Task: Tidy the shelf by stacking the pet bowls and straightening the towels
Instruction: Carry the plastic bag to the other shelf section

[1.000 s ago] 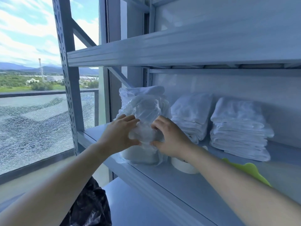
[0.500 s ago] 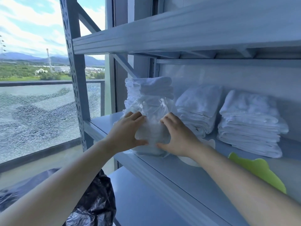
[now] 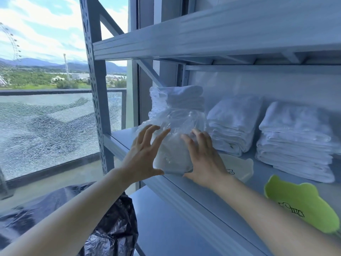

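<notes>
At frame centre, the left hand [image 3: 142,156] and right hand [image 3: 204,159] flank the plastic-wrapped bundle [image 3: 177,145] on the shelf [image 3: 123,134], fingers spread and gripping nothing. It likely wants gentle, even squaring beside the towel stacks [image 3: 234,126] at centre right.

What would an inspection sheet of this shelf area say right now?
Surface: grey metal shelf.
Job's things: white towels in a left stack, middle stack, right stack; white bowl and green bowl lie apart, unstacked.
Clutter: clear plastic bag of white material before the left stack; black bag below.
Hands: left hand and right hand flank the plastic bag, fingers spread.
Cables: nothing seen.
Surroundings: cracked glass railing outside the window.
</notes>
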{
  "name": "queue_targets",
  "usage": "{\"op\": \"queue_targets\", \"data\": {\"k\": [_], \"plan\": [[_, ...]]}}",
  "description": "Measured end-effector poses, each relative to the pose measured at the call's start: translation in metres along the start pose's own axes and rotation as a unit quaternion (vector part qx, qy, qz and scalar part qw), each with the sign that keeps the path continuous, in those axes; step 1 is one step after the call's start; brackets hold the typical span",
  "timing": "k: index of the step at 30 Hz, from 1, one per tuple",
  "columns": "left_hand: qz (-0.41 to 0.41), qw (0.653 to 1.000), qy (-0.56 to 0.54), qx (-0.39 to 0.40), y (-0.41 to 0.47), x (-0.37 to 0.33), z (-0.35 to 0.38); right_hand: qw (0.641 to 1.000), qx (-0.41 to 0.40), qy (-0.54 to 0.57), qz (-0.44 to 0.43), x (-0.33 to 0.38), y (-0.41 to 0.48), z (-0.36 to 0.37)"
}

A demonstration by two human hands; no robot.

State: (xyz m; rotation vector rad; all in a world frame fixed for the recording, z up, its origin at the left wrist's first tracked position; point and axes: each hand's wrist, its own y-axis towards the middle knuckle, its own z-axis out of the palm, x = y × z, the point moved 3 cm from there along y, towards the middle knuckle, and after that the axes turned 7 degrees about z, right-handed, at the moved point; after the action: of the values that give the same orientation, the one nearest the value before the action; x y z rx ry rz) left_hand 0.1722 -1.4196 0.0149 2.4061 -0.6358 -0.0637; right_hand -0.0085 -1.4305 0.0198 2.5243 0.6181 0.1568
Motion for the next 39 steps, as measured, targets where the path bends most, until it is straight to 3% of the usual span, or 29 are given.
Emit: {"op": "queue_targets", "data": {"k": [5,13,28,39], "plan": [[0.024,0.999,0.04,-0.026,0.006,-0.006,-0.001,1.0,-0.013,-0.013,-0.01,0.003,0.003,0.0],[0.049,0.998,0.034,0.013,0.01,-0.018,-0.016,1.0,-0.018,-0.009,-0.019,0.004,-0.006,-0.017],[0.085,0.992,0.091,0.015,-0.057,-0.096,-0.079,0.996,-0.059,0.045,-0.058,0.027,-0.107,-0.081],[0.087,0.99,0.112,0.007,-0.088,-0.144,-0.107,0.998,-0.049,-0.024,-0.026,0.042,-0.163,-0.105]]}}
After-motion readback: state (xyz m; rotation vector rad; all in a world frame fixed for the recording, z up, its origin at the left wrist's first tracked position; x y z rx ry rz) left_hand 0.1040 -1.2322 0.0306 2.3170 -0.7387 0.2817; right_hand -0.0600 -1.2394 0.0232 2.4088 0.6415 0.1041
